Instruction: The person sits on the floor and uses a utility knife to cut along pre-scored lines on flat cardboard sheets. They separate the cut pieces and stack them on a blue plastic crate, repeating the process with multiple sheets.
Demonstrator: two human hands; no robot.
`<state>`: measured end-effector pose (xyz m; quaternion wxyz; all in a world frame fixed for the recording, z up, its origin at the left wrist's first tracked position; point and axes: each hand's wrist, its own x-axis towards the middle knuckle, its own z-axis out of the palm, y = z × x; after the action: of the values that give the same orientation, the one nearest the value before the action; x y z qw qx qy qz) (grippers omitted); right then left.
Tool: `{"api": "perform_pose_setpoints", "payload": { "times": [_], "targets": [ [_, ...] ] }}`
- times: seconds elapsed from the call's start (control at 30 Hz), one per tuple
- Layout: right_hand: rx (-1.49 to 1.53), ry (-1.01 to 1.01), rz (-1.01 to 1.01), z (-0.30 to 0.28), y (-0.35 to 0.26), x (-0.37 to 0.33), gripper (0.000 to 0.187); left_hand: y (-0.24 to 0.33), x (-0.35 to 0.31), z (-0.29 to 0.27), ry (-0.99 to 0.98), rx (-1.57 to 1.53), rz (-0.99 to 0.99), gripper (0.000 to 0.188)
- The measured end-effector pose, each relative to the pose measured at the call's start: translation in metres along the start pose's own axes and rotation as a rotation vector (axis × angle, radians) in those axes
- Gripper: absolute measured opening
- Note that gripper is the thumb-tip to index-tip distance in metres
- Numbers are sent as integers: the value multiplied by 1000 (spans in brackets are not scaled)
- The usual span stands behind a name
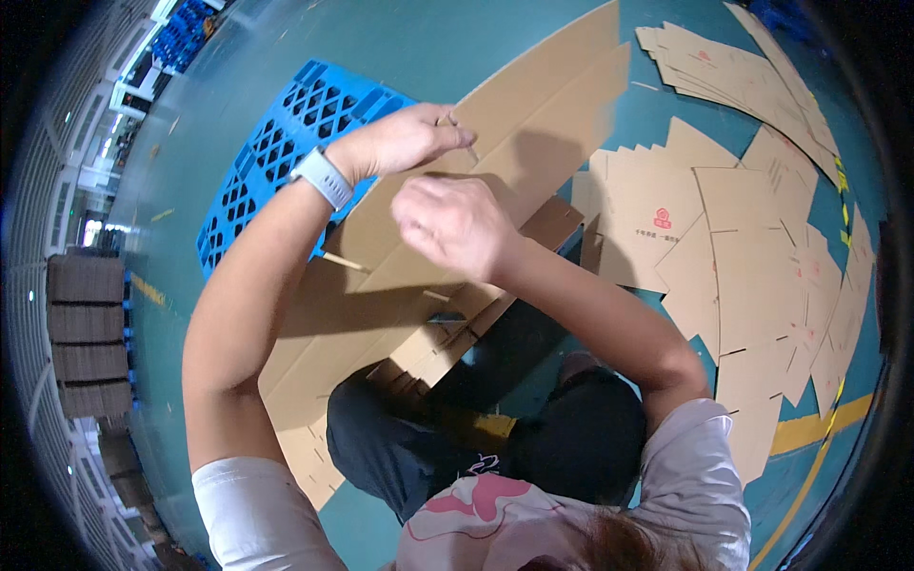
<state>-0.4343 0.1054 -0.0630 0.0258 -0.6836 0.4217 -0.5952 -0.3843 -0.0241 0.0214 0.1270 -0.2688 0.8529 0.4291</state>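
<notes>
A large brown cardboard sheet (562,124), creased and slotted, stands tilted in front of me. My left hand (409,143), with a pale watch on its wrist, is closed on the sheet's far edge beside a slot. In front of the sheet's near face, my right hand (452,224) is curled like a fist. Its fingertips are turned away, and anything inside them is hidden. Below the sheet, between it and my knees, more folded cardboard (419,357) shows.
A blue plastic pallet (271,143) lies behind the sheet at the left. Flat cardboard blanks (752,257) overlap on the green floor at right, with another pile (733,81) farther back. Stacked brown cardboard (88,333) stands at far left. Yellow lines (824,428) mark the floor.
</notes>
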Motion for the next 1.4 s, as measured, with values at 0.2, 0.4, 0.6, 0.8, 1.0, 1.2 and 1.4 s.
{"api": "perform_pose_setpoints", "payload": {
  "times": [0.2, 0.4, 0.6, 0.8, 1.0, 1.2, 1.4],
  "targets": [
    [-105, -677, 297, -8, 19, -106, 22, -38, -58, -44, -28, 199, -166, 45],
    [-198, -637, 323, 71, 36, -188, 28, -118, -105, -50, 209, 120, -410, 16],
    [-161, -619, 332, 88, 37, -192, 21, -183, -112, -102, 217, 114, -360, 16],
    [-184, -731, 430, 94, 36, -187, 24, -283, -127, -150, 1018, 1081, -899, 27],
    [-166, -708, 414, 93, 30, -184, 25, -319, -118, 18, 320, 762, -229, 22],
    [-214, -685, 381, 97, 31, -184, 24, -349, -126, 100, 510, 378, -378, 53],
    [-218, -675, 351, 105, 27, -187, 18, -414, -124, 102, 681, 430, -512, 44]
  ]
}}
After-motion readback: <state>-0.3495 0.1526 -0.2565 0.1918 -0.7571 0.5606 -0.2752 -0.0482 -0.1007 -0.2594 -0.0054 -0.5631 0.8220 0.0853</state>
